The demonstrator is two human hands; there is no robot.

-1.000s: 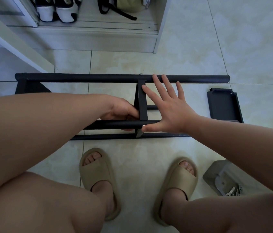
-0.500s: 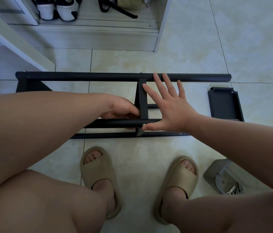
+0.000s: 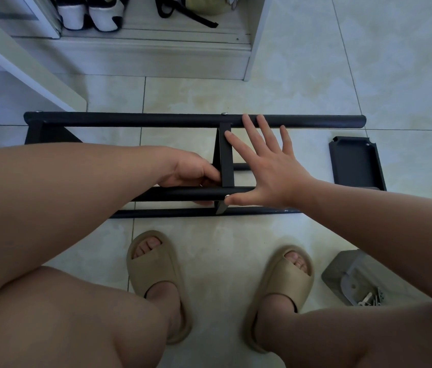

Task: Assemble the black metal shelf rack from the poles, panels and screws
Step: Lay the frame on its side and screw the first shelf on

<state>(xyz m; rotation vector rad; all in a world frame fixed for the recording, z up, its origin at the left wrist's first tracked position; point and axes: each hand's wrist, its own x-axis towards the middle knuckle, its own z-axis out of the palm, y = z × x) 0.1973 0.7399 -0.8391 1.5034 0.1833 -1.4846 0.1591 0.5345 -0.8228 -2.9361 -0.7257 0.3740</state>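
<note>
The partly built black rack lies on its side on the tiled floor. Its far pole (image 3: 156, 121) runs left to right, with a middle panel (image 3: 226, 158) standing between it and the near raised pole (image 3: 183, 193). A further pole (image 3: 169, 213) lies on the floor below. My left hand (image 3: 193, 171) grips the near pole just left of the middle panel. My right hand (image 3: 265, 166) is spread flat against the panel's right side, thumb on a silver screw (image 3: 227, 197) in the near pole. A loose black panel (image 3: 354, 163) lies to the right.
A grey plastic bag (image 3: 342, 277) with screws and small parts sits on the floor at the right. My feet in beige slippers (image 3: 156, 272) are in front of the rack. A white cabinet (image 3: 156, 57) holding shoes stands behind it.
</note>
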